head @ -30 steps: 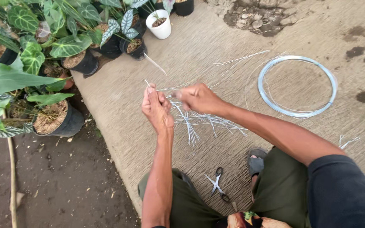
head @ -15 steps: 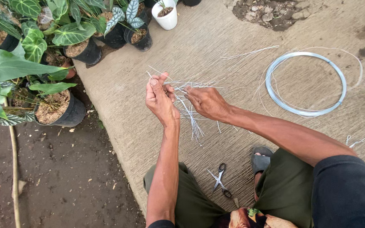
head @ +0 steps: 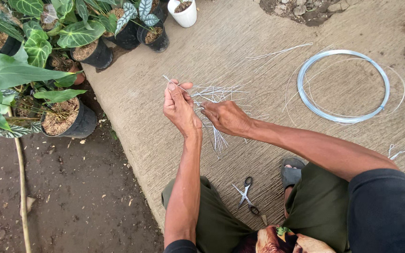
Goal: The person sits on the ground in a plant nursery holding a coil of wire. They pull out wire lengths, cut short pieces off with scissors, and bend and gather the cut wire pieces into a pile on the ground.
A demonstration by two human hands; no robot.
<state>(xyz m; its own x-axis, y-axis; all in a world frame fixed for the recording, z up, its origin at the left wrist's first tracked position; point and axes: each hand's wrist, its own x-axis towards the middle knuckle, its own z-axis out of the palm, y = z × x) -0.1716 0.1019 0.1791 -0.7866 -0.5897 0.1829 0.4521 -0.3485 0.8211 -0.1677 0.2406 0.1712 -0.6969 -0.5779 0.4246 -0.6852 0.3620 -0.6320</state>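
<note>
1. We see the left hand (head: 179, 108) raised above the concrete slab (head: 240, 42), its fingers pinched together on one end of a bundle of thin wire pieces (head: 214, 105), so the loose strands fan out to the right and downward rather than scatter.
2. The right hand (head: 227, 117) sits just beside the left, its fingers curled in among the strands; we judge it is gripping or sorting them, though we cannot tell exactly how many it holds.
3. The bundle hangs between the two hands, above the slab and in front of the knees, close enough for both hands to work it.
4. A coil of wire (head: 344, 84) lies flat on the slab to the right, well apart, with loose ends trailing from it.
5. Small scissors (head: 245, 196) lie on the slab between the legs, within easy reach.
6. Potted plants (head: 66, 117) line the slab's left edge beside bare soil.
</note>
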